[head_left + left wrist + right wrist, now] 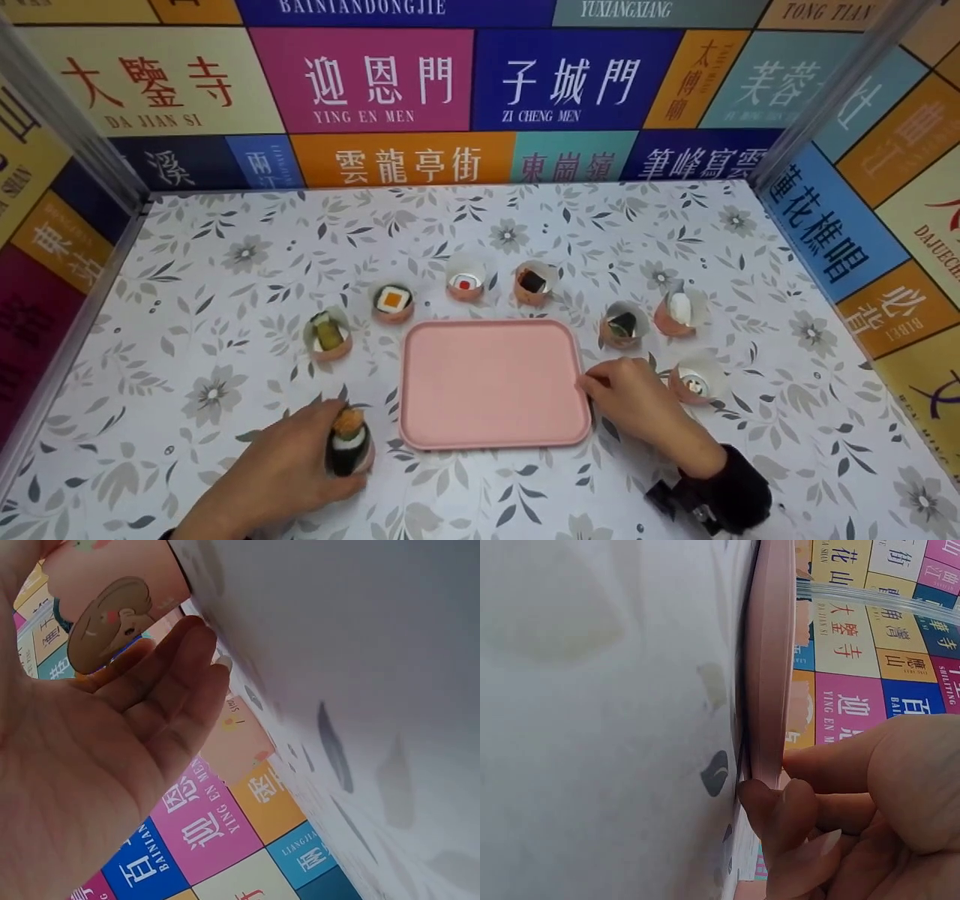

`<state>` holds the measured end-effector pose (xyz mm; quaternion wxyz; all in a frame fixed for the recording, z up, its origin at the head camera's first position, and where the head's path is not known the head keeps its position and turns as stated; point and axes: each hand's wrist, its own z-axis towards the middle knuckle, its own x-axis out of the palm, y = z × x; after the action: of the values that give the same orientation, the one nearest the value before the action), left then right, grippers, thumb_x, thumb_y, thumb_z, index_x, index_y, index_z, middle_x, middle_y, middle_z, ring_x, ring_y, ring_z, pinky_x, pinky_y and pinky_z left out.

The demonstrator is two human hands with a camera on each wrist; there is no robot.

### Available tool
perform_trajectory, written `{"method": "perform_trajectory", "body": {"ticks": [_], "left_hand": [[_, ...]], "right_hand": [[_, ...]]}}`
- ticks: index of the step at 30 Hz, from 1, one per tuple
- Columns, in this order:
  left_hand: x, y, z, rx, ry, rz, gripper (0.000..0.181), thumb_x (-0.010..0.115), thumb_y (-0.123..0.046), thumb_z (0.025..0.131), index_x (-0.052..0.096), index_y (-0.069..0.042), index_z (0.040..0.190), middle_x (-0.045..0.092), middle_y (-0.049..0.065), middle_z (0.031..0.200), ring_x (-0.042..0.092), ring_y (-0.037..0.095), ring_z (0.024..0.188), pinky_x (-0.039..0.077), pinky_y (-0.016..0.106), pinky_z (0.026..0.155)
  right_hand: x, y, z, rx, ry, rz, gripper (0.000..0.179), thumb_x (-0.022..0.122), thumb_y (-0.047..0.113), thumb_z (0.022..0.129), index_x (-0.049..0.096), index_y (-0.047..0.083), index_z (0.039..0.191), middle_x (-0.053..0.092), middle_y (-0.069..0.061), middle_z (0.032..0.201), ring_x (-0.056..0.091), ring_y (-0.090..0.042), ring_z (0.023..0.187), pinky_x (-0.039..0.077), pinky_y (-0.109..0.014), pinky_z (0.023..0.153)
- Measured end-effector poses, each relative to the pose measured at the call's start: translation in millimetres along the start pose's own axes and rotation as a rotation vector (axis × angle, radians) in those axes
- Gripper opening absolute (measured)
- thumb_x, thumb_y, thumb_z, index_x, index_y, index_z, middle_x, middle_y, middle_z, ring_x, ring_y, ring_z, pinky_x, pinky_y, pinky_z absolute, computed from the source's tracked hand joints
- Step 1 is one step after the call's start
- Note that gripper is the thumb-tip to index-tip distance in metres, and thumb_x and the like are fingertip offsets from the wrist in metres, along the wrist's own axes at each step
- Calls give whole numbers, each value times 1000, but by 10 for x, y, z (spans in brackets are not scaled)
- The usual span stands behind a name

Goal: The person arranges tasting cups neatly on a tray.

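Observation:
My left hand [289, 457] grips a small pink paper cup [367, 459] left of the tray, thumb and fingers spread around its sides. Inside the cup sits a seaweed-wrapped sushi piece [347, 454] with an orange topping. A cartoon print shows on the paper cup [124, 592] in the left wrist view. My right hand [637, 397] pinches the right rim of a pink rectangular tray [495, 382] that lies flat with nothing on it. In the right wrist view, thumb and fingertips meet at the edge of the tray [769, 667].
Several similar cups with sushi pieces arc around the tray: a yellow-green one [328, 335], an orange-centred one [392, 301], a red-centred one [464, 283] and a dark one [532, 282]. More cups [675, 319] stand right. Printed panels [382, 82] enclose the flowered tabletop [225, 322].

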<state>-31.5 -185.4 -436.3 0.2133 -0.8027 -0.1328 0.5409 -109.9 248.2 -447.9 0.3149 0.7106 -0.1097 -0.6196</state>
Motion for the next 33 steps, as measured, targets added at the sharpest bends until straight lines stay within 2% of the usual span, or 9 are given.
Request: {"method": "perform_trajectory", "body": {"ticks": [5,10,14,19,23,27,33], "left_hand": [[-5,-20,17,17,37,-51,68,94,-43,72,59,-19,125,64,-4,106,63,12,98,55,43,88],[-22,-25,18,13,66,-89,58,92,-38,77,58,-25,122,63,-7,102,61,11,91,54,41,84],[-35,-20,25,10,62,-89,57,92,-30,76,58,-26,122,63,-9,103,61,12,93,53,42,85],[-81,-23,34,4,92,-105,59,92,-27,75,57,-25,123,63,-7,105,61,12,94,53,42,86],[-140,-32,44,84,68,-149,53,88,-25,80,54,-24,121,62,-7,103,60,12,92,51,39,84],[-187,-53,78,175,21,-172,53,85,-20,78,54,-23,121,62,-8,103,59,11,92,50,36,84],[-218,-154,205,302,-67,-179,55,84,-17,80,55,-20,126,64,-8,108,62,12,96,53,38,86]], "right_hand": [[4,-6,2,-22,12,10,26,70,13,99,73,17,73,44,13,54,41,-5,46,33,-24,46],[11,-9,3,-35,25,-3,28,70,12,99,72,17,72,44,13,53,42,-4,46,34,-24,47],[17,-10,8,-43,23,-9,30,70,12,98,71,17,69,45,13,54,42,-4,46,35,-25,47],[18,0,14,-36,30,-13,30,70,12,98,70,17,69,47,12,56,43,-6,48,36,-25,48],[14,6,14,-22,28,-24,28,71,12,98,70,17,70,48,11,57,44,-6,49,36,-26,49],[12,9,13,-22,21,-23,28,71,12,98,70,16,70,48,11,57,44,-6,49,36,-26,49],[12,16,14,-5,19,-44,32,71,14,98,67,18,66,47,11,56,44,-7,48,35,-27,49]]}}
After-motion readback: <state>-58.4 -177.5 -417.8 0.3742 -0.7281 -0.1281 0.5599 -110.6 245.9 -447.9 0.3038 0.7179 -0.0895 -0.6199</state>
